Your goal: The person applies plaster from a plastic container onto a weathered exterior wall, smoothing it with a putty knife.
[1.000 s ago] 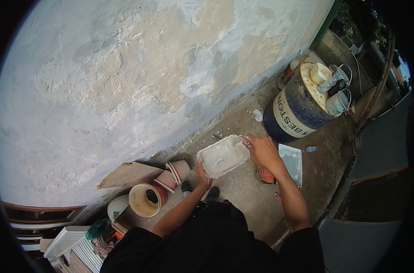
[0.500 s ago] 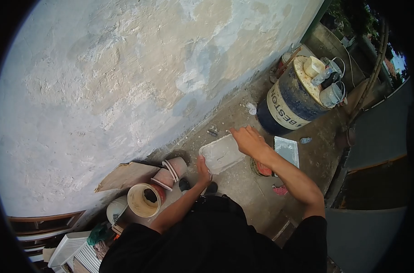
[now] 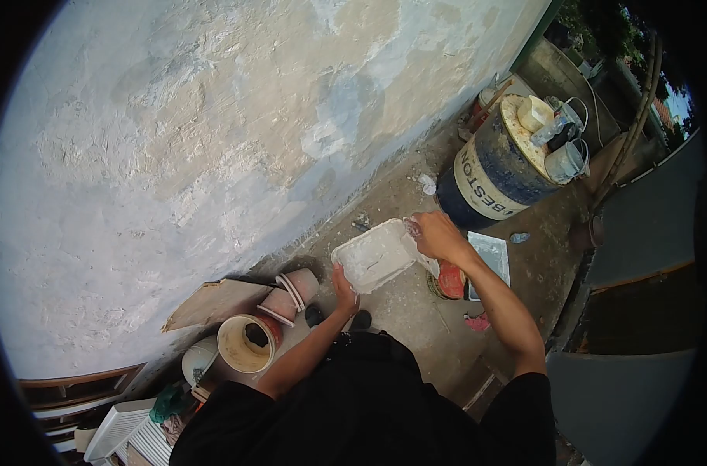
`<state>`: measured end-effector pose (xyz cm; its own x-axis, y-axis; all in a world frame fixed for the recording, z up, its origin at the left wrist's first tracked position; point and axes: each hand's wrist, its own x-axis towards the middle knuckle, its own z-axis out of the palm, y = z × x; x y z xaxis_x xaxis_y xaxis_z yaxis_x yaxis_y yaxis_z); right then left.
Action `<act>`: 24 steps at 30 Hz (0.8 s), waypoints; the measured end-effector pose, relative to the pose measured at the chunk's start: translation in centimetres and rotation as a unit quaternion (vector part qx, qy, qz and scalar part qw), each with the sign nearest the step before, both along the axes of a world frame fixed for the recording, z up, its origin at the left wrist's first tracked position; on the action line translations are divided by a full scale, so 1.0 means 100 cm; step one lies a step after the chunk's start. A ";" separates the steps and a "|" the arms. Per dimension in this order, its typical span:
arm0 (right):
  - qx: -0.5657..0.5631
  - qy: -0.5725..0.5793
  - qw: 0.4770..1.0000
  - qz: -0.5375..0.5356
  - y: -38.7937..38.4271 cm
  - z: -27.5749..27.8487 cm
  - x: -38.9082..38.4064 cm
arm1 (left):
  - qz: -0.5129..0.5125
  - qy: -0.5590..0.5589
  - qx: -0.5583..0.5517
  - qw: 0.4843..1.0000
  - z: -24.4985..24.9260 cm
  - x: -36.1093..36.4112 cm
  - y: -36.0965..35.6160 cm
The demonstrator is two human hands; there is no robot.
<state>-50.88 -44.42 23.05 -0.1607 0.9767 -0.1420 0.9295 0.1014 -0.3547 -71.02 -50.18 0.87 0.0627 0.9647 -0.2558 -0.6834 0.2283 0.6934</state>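
Note:
My left hand (image 3: 344, 290) is closed around the near-left end of a shallow white tray (image 3: 373, 258). Pale, wet-looking putty coats the inside of this tray. At its far-right rim, my right hand (image 3: 437, 235) grips a putty knife (image 3: 425, 259); the whitish blade points down beside the rim, and the handle is mostly hidden by my fingers. Both hands are in front of my body, above the floor.
A rough, patchily plastered wall (image 3: 214, 140) rises on the left. Behind my right hand stands a blue-and-cream drum (image 3: 478, 182) with containers on top. Flower pots (image 3: 295, 289) and an open bucket (image 3: 233, 342) sit at the left. A red-topped tin (image 3: 451, 278) is below my right forearm.
My right hand has turned and shifted slightly right, bringing the putty knife's blade into view outside the tray's rim. The tray has moved slightly left and tilted, with my left hand still holding it.

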 end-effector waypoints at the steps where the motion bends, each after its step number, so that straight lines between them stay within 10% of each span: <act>1: -0.002 0.013 1.000 -0.013 0.000 0.003 0.001 | -0.002 0.005 0.011 1.000 -0.009 -0.002 0.002; 5: 0.002 0.038 0.999 -0.013 0.000 0.009 0.004 | 0.036 -0.029 0.017 0.999 -0.073 -0.006 0.009; 8: 0.002 0.045 0.999 -0.016 -0.002 0.010 0.005 | 0.001 -0.028 0.008 1.000 -0.010 -0.003 0.007; 17: -0.030 0.092 0.995 0.008 0.003 0.005 0.012 | 0.002 -0.095 -0.029 0.995 -0.014 -0.007 0.012; 20: -0.028 0.081 0.996 0.022 0.006 0.006 0.011 | -0.002 0.035 0.054 0.998 -0.034 -0.008 0.011; 24: -0.025 0.056 0.994 0.089 0.010 0.000 0.002 | 0.010 -0.097 -0.059 0.993 0.023 -0.009 0.013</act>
